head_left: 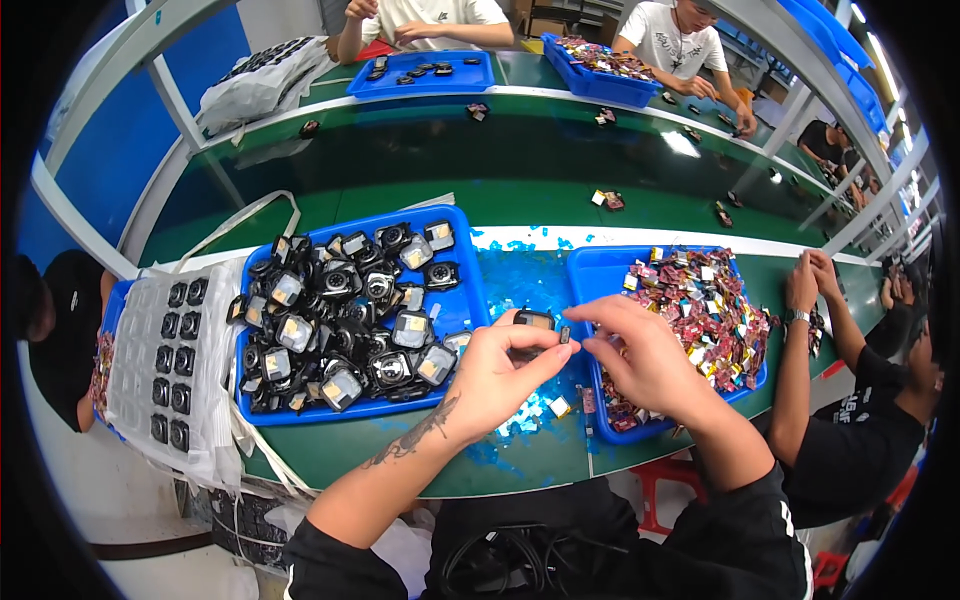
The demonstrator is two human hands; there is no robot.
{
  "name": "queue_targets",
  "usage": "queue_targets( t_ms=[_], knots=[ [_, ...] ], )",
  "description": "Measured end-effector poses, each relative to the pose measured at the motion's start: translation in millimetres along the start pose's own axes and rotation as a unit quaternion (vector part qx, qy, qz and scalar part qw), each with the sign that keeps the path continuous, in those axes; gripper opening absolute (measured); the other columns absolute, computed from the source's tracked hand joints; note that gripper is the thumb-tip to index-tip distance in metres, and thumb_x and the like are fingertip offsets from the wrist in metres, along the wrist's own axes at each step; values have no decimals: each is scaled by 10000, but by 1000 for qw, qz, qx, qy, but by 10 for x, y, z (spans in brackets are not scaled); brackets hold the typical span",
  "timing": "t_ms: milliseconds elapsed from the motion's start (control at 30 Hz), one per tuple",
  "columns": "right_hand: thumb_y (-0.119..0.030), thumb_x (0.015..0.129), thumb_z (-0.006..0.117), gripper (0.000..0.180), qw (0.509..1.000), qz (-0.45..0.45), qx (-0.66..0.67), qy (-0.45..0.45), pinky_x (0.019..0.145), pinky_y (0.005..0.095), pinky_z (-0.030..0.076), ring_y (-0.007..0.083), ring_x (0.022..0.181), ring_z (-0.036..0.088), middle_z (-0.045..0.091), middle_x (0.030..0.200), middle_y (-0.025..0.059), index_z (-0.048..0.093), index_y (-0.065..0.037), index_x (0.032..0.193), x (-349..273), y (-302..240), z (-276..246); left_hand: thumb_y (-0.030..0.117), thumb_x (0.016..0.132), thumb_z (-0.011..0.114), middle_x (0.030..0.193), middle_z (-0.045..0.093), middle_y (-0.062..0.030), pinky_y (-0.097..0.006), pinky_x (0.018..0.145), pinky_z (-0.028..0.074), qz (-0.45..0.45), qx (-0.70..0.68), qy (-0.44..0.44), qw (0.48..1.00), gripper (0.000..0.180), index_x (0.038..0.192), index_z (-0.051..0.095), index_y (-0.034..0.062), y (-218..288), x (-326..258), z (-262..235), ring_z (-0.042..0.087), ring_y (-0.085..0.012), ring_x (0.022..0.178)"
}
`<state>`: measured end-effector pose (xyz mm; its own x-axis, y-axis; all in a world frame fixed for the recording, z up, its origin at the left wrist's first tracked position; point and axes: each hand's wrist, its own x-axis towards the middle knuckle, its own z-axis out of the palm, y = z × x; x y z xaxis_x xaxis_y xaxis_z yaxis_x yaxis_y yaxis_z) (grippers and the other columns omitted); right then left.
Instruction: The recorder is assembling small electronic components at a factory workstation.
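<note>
In front of my chest, my left hand (500, 375) is closed around a black watch case (534, 319) with a square window. At that hand's thumb and fingertip sits a small dark part (565, 334), too small to name. Close beside it is my right hand (645, 360), its thumb and forefinger apart with no object visible between them. To the left, a blue tray (480, 285) is heaped with black watch cases (338, 280), many with clear or beige square faces. To the right, another blue tray (592, 270) holds a pile of small reddish circuit boards (690, 320) with white and yellow pieces.
Blue film scraps and small white pieces (525, 415) litter the green table (400, 455) between the trays. A white moulded tray (140, 350) at left holds several watch cases. Beyond runs a dark green conveyor (400, 140). Co-workers sit opposite and at right; grey posts frame the bench.
</note>
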<state>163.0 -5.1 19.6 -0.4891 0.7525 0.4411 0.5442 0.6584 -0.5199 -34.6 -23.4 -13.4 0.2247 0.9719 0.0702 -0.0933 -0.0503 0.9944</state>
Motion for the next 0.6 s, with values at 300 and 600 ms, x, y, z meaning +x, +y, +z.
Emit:
queue_targets(
  t_ms=[300, 600],
  knots=[
    [-3, 849, 667, 152, 940, 98, 314, -89, 703, 281, 513, 152, 806, 632, 667, 870, 83, 708, -11, 994, 19, -7, -51, 163, 890, 693, 876, 671, -41, -226, 722, 456, -143, -173, -163, 961, 198, 958, 725, -20, 81, -39, -99, 583, -77, 790],
    [2, 852, 674, 133, 892, 139, 424, 62, 814, 270, 512, 135, 876, 615, 617, 946, 72, 606, -10, 965, -160, -32, -16, 61, 973, 505, 1187, 575, -82, -263, 861, 483, 26, -85, 7, 996, 299, 1248, 604, -4, -43, 2, -5, 563, -102, 953]
  ],
)
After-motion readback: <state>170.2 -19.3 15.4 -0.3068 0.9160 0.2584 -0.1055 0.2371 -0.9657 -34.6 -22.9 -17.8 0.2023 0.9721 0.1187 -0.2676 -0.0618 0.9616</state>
